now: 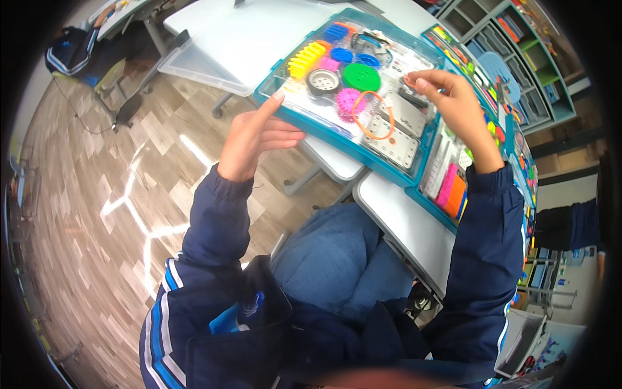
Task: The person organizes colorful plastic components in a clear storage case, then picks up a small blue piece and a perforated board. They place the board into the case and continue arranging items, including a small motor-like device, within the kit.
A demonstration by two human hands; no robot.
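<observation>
A teal plastic case (382, 159) lies open in front of me, full of building parts. My left hand (256, 133) is at its near left corner, thumb over the rim and fingers straight below the edge. Over the right part of the case, my right hand (447, 97) pinches a small orange piece (409, 80), mostly covered by the fingertips. Closer to me lies a looped orange cord (392, 123) over grey perforated plates (395, 144). Around it are a pink gear (350, 104), a green disc (361, 78), a grey-rimmed wheel (322, 82) and yellow toothed parts (306, 59).
A second compartment (424, 188) at the right holds pink and orange blocks. White tables (414, 236) support the cases, with a clear plastic lid (201, 68) at the left. Shelves (538, 71) stand far right. Another person (71, 52) sits far left.
</observation>
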